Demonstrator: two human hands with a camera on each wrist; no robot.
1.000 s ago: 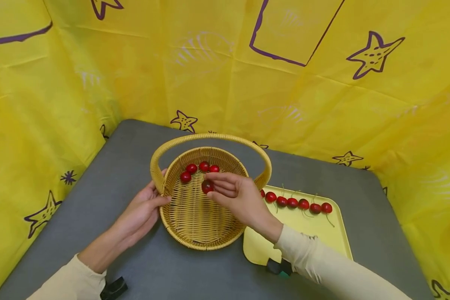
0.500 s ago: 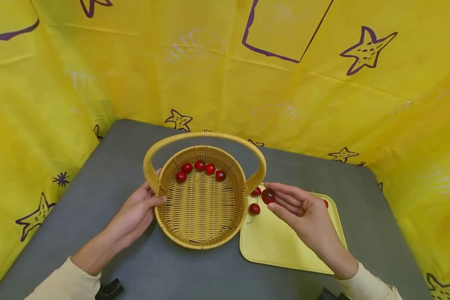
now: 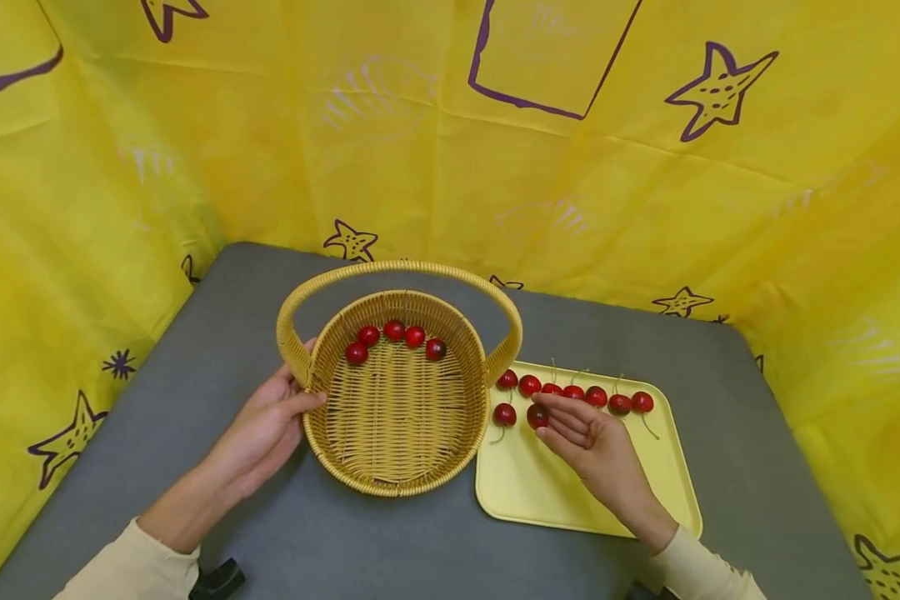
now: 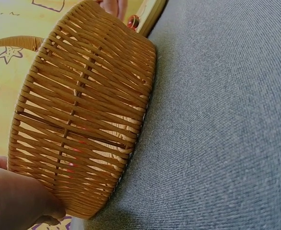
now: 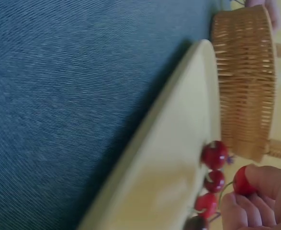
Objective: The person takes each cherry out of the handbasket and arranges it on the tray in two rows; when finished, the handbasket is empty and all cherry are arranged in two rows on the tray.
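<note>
Cream-sleeved, the left hand (image 3: 270, 421) grips the rim of a round golden wicker basket (image 3: 393, 433), where five glossy red cherries (image 3: 393, 331) lie along the far side. Rightward, a pale yellow rectangular tray (image 3: 521, 492) bears a row of stemmed red cherries (image 3: 529, 385) with a lone cherry (image 3: 505, 415) in front; beside that, the right hand (image 3: 603, 454), over the basket a second ago, pinches one dark red cherry (image 3: 537, 416) between thumb and fingertips, shifting the handling from basket to tray. No brand, label or writing is legible.

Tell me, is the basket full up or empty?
Partly filled: the basket holds five cherries in an arc near its far side, and most of its woven floor shows uncovered.
</note>
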